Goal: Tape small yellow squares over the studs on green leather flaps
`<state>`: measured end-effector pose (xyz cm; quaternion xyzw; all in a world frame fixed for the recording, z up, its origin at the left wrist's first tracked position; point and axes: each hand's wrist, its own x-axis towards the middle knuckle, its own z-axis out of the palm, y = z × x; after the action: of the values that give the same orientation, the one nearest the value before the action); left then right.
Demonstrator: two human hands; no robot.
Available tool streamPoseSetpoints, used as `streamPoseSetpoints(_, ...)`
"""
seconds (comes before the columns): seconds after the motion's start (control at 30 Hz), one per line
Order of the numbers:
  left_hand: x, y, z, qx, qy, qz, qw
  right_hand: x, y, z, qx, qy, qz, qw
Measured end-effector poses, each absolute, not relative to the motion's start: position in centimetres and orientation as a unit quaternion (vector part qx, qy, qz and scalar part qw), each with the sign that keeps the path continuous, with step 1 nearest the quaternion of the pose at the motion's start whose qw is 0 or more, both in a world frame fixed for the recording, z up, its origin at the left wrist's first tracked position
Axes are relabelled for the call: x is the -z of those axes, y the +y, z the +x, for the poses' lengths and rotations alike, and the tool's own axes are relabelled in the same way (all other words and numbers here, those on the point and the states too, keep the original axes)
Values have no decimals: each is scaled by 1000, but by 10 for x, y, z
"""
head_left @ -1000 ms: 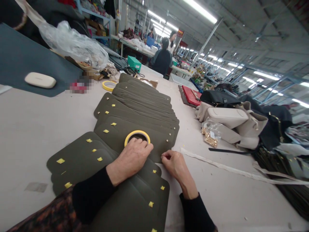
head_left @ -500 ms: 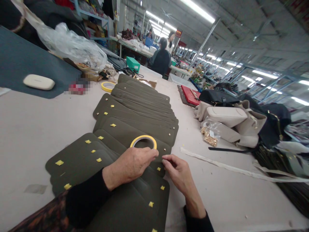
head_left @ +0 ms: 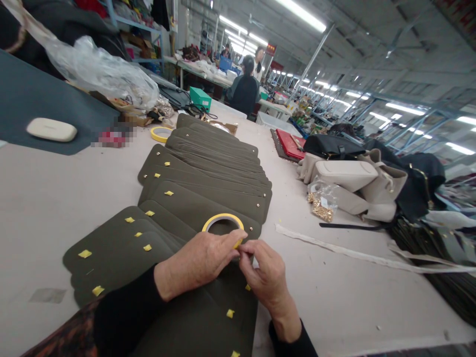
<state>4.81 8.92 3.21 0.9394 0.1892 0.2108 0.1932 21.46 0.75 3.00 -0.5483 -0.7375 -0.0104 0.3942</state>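
My left hand [head_left: 203,260] is closed round the lower edge of a yellow tape roll [head_left: 224,216], which is tilted above the dark olive panels [head_left: 193,210]. My right hand [head_left: 266,272] meets it at the roll's lower right edge, thumb and forefinger pinched together. Whatever lies between those fingertips is too small to make out. Small yellow tape pieces [head_left: 85,254] dot several of the overlapping panels, and little metal studs show near the edges of others.
A second yellow tape roll [head_left: 161,134] lies beyond the panels at the left. White case [head_left: 51,129] on a grey sheet, far left. Beige bags [head_left: 344,175], a bag of gold hardware [head_left: 322,207] and a pale strip [head_left: 334,252] lie right. Two people [head_left: 243,91] are farther back.
My right hand has moved left, closing the gap to my left hand, and its fingertips now meet the tape roll's edge. The roll has turned slightly in my left hand.
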Motion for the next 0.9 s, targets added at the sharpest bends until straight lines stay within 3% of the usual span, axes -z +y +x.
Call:
streamPoseSetpoints(0.2,-32,92,50,-204,193,948,149,-27,4,210,52,-689,-585,425)
streamPoseSetpoints(0.43,-28,89,58,-259,224,935,90,-29,11,197,-253,-455,-682,513)
streamPoseSetpoints(0.67,-29,75,57,-326,206,915,123,-17,27,216,-277,-353,-699,557)
streamPoseSetpoints(0.9,-20,79,63,-179,236,953,64,-7,38,249,-330,-354,-696,530)
